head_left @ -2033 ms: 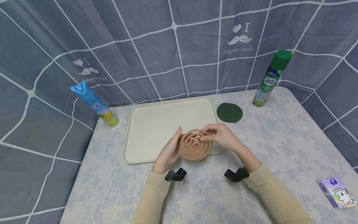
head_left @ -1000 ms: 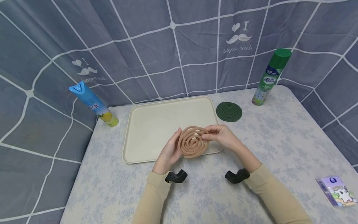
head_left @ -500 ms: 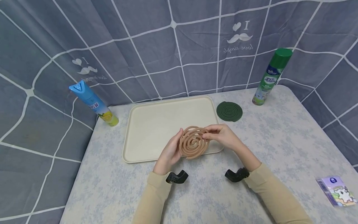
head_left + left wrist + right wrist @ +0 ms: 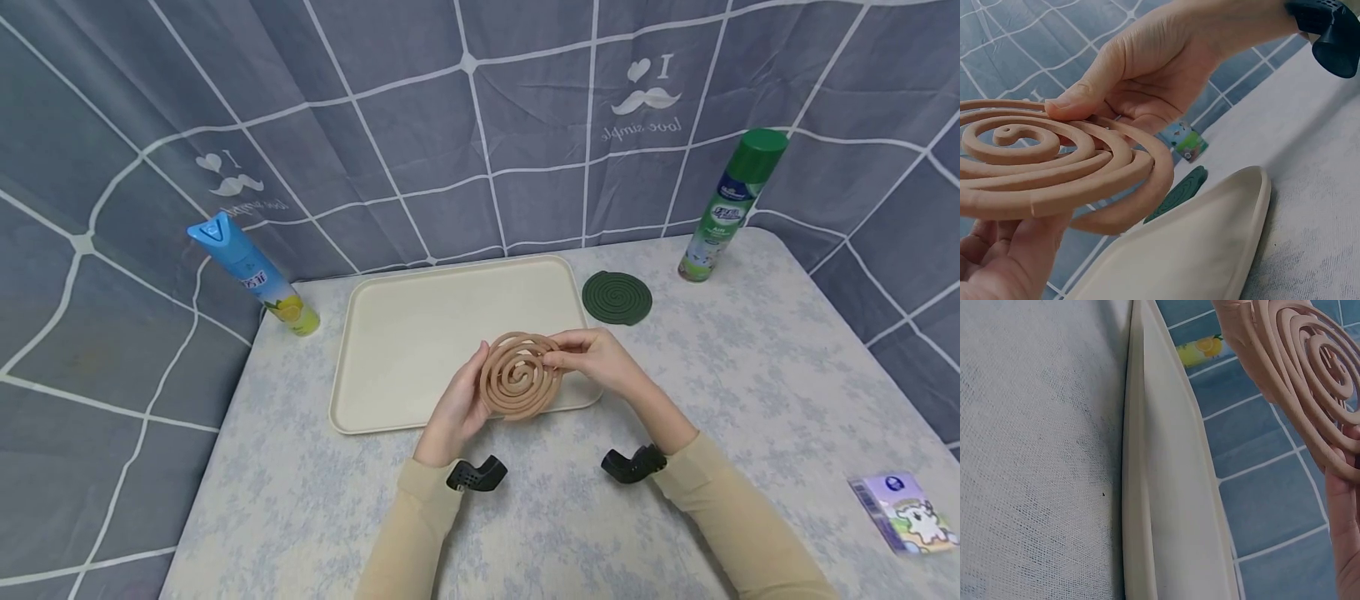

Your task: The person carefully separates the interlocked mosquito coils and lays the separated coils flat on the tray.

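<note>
A brown mosquito coil (image 4: 517, 398) is held up in both hands over the tray's near right edge. On its left, my left hand (image 4: 459, 408) grips the rim, thumb along the side. My right hand (image 4: 598, 360) pinches the coil's upper right turns between thumb and fingers. From the left wrist, the coil's turns (image 4: 1085, 200) sit at differing heights with gaps between them, and one outer end dips below the rest. Seen from the right wrist, the coil (image 4: 1285, 375) stands on a slant, with fingertips pushed in among its turns.
A cream tray (image 4: 405, 350) lies under and behind the hands. To its right is a flat dark green coil (image 4: 617, 298). Spray cans stand at the back, a blue-yellow one (image 4: 258, 279) left and a green one (image 4: 727, 208) right. A purple packet (image 4: 903, 515) lies front right.
Over the two seconds, the brown coil has risen slightly and turned a little in the hands, its gaps shifting. Both hands keep their hold in nearly the same place.
</note>
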Demonstrator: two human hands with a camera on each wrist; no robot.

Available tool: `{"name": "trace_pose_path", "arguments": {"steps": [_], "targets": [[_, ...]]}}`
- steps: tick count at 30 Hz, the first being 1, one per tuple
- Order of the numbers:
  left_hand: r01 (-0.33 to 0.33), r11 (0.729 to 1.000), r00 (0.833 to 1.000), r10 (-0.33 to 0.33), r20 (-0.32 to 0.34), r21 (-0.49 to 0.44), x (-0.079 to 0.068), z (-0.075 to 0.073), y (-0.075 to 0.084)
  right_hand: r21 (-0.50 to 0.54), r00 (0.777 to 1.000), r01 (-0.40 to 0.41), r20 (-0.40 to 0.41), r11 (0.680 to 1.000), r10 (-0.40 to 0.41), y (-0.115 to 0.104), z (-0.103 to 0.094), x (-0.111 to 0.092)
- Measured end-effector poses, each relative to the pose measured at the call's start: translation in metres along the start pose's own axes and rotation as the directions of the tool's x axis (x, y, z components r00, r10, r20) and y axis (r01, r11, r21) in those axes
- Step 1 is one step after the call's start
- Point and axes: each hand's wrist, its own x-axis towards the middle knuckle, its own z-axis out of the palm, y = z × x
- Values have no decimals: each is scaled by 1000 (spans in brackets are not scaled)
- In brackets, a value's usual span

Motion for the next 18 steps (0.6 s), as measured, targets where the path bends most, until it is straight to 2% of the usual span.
{"name": "trace_pose_path", "arguments": {"steps": [6, 11, 18], "targets": [[-13, 999, 1000, 13, -11, -31, 1, 0, -1, 22, 1000, 8, -5, 1000, -8, 1, 0, 1], [-45, 994, 999, 45, -6, -103, 1, 1, -4, 78, 999, 18, -27, 997, -16, 4, 2, 1], [-91, 985, 996, 86, -38, -145, 1, 2, -9, 133, 997, -6, -82, 991, 17, 7, 8, 1]]}}
